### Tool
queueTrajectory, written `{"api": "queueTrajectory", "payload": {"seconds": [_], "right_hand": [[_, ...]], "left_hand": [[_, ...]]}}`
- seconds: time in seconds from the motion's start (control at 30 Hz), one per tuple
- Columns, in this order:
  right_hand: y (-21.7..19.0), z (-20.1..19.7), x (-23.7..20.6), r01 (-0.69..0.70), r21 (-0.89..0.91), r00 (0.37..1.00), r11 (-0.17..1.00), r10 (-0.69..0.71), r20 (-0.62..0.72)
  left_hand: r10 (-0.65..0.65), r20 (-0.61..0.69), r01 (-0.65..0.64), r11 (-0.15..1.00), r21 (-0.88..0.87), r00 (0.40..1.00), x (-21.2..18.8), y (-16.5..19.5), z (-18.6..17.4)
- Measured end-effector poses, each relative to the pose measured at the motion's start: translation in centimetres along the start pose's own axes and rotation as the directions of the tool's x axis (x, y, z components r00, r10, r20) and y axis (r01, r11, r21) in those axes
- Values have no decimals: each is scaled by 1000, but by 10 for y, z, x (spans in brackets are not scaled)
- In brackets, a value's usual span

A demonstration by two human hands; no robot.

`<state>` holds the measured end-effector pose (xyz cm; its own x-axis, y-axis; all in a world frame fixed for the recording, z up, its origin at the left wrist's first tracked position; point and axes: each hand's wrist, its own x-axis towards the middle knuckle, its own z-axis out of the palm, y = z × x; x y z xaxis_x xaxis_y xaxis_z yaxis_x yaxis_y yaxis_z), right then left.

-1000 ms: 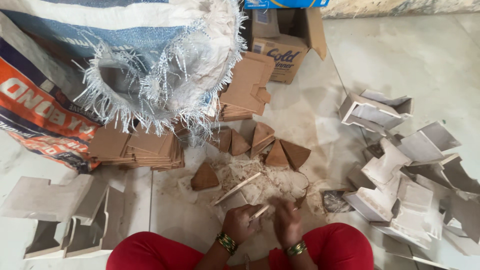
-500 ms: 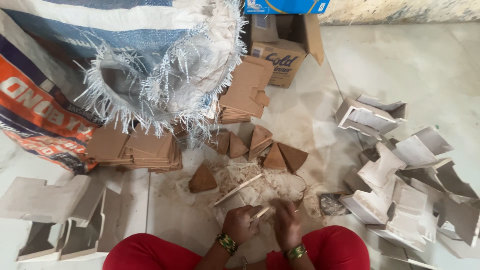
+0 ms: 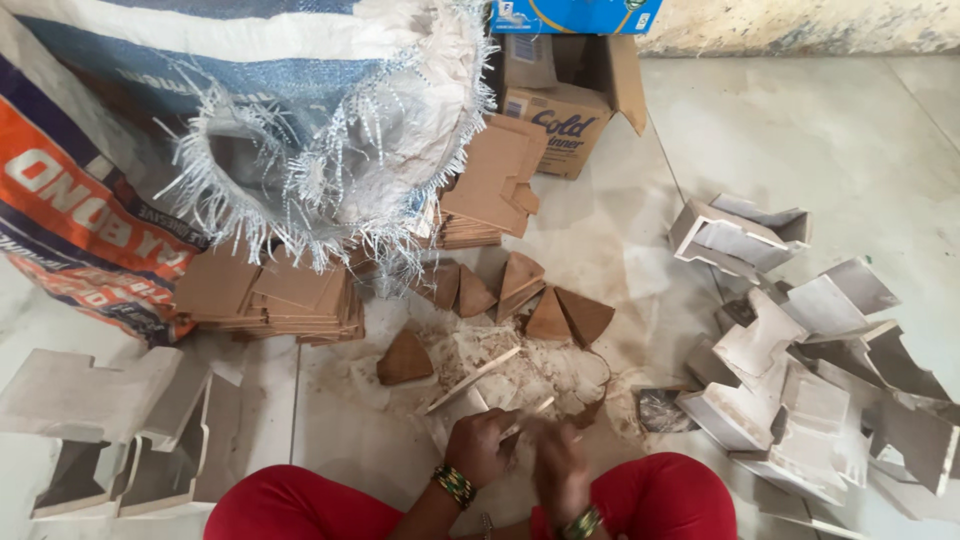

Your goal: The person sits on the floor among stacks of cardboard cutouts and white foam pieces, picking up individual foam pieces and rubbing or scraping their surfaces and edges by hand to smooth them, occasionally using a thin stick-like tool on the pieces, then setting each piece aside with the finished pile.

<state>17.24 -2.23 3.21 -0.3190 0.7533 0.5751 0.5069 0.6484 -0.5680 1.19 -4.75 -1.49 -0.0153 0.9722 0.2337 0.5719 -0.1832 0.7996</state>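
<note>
I sit on a tiled floor with red-clad knees at the bottom edge. My left hand (image 3: 483,446) is closed around a thin wooden stick (image 3: 532,410) just in front of me. My right hand (image 3: 560,462) is close beside it, fingers curled and blurred, touching the same small piece; what it grips is hard to make out. A longer flat stick (image 3: 470,380) lies on a patch of pale sawdust (image 3: 520,362) ahead of my hands. Brown triangular wood pieces (image 3: 566,314) and one lone triangle (image 3: 404,358) lie around the dust.
A large woven sack (image 3: 250,130) with a frayed mouth lies at the upper left. Stacks of brown boards (image 3: 270,295) sit under it. A cardboard box (image 3: 565,100) stands at the top. White angular shapes lie at left (image 3: 110,420) and in a heap at right (image 3: 800,370).
My hands have stayed in the same spot with small working motions on the stick. The view has shifted slightly.
</note>
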Motion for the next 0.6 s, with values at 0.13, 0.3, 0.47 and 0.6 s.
{"api": "queueTrajectory", "payload": {"seconds": [0.13,0.3,0.47,0.6], "right_hand": [[9,10,-1,-103,19,995,994,103,2],[16,9,2,-165,-21,986,986,164,-38],[-3,7,-5,8,48,1000,999,-8,-3],[9,5,5,-177,57,984,983,177,7]], "left_hand": [[19,-15,-18,1000,8,1000,-4,-1,-5],[18,19,-18,999,36,1000,2,2,1],[59,-12,-59,998,-19,998,-2,2,-3],[27,12,-28,998,55,1000,-2,3,-5]]}}
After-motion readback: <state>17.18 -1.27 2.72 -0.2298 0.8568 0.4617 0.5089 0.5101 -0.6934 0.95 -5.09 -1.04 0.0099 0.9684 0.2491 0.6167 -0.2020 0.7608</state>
